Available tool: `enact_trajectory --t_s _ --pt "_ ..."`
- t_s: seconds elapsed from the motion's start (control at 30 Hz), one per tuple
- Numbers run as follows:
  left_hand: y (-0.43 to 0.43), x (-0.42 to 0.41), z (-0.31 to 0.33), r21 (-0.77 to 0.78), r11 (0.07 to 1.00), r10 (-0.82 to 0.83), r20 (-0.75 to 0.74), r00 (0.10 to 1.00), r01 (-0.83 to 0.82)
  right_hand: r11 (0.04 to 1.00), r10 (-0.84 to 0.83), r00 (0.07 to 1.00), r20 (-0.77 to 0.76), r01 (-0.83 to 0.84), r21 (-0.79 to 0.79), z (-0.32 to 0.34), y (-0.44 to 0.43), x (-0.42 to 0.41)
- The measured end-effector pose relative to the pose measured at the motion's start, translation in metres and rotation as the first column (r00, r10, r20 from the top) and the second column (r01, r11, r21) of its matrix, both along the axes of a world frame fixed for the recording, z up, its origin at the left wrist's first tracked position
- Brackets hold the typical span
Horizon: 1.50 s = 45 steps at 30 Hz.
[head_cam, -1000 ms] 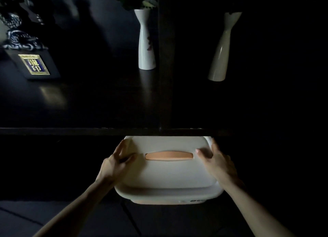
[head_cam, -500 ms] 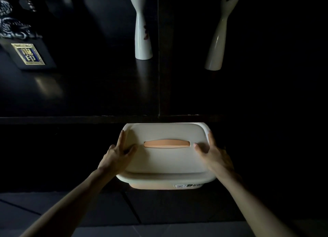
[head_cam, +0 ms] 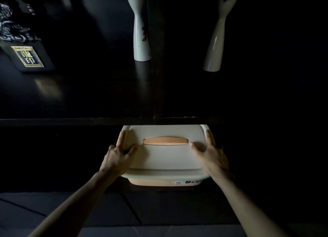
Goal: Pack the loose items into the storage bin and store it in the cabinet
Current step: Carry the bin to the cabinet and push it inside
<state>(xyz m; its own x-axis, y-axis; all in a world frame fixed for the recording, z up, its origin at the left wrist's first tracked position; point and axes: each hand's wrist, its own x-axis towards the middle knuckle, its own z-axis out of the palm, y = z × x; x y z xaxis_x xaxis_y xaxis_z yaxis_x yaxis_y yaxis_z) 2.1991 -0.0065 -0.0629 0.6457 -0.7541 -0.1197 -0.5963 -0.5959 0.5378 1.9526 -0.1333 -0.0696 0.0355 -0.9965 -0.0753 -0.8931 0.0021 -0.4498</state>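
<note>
The storage bin (head_cam: 165, 157) has a cream lid with an orange handle (head_cam: 166, 141) and an orange body showing under the front rim. It sits in the dark cabinet opening, its far edge tucked just under the cabinet shelf edge (head_cam: 88, 121). My left hand (head_cam: 119, 155) grips the lid's left side, thumb on top. My right hand (head_cam: 211, 154) grips the lid's right side in the same way. What is inside the bin is hidden by the lid.
On the dark shelf above stand a white vase (head_cam: 141, 30) at centre, a pale curved vase (head_cam: 217, 39) to its right, and a dark ornament with a gold plaque (head_cam: 27, 56) at far left. A vertical divider (head_cam: 153, 59) splits the shelf. Grey floor tiles (head_cam: 53, 210) lie below.
The bin's far edge has slid back under the shelf edge, with both hands still on the lid's sides. More of the orange body and its label shows at the front.
</note>
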Motion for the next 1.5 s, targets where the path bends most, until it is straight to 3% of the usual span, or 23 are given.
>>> enact_trajectory --t_s 0.53,0.7,0.9,1.1,1.17,1.33,1.5 --pt "0.006 -0.005 -0.002 -0.021 1.0 0.019 -0.02 1.0 -0.02 0.994 0.08 0.997 -0.003 -0.079 0.079 0.0 -0.01 -0.006" --pt "0.027 -0.013 -0.002 -0.06 0.994 -0.094 0.041 0.995 0.096 0.994 0.092 0.993 -0.074 -0.088 0.06 0.001 -0.002 -0.013" --pt "0.075 -0.003 -0.013 -0.087 0.993 -0.067 0.154 0.986 0.081 0.958 0.125 0.969 -0.215 -0.174 -0.23 0.028 0.055 -0.002" --pt "0.144 0.014 -0.036 -0.038 0.978 -0.187 0.262 0.947 0.204 0.742 0.365 0.92 -0.139 -0.378 -0.554 0.018 0.158 0.026" --pt "0.167 0.019 -0.048 -0.01 0.965 -0.249 0.298 0.921 0.263 0.729 0.429 0.889 -0.16 -0.445 -0.52 0.001 0.188 0.034" --pt "0.195 0.03 -0.066 0.105 0.92 -0.39 0.338 0.857 0.377 0.8 0.514 0.842 -0.166 -0.54 -0.262 -0.046 0.235 0.052" --pt "0.183 0.032 -0.076 0.058 0.918 -0.38 0.419 0.825 0.393 0.801 0.567 0.803 -0.183 -0.589 -0.106 -0.086 0.236 0.071"
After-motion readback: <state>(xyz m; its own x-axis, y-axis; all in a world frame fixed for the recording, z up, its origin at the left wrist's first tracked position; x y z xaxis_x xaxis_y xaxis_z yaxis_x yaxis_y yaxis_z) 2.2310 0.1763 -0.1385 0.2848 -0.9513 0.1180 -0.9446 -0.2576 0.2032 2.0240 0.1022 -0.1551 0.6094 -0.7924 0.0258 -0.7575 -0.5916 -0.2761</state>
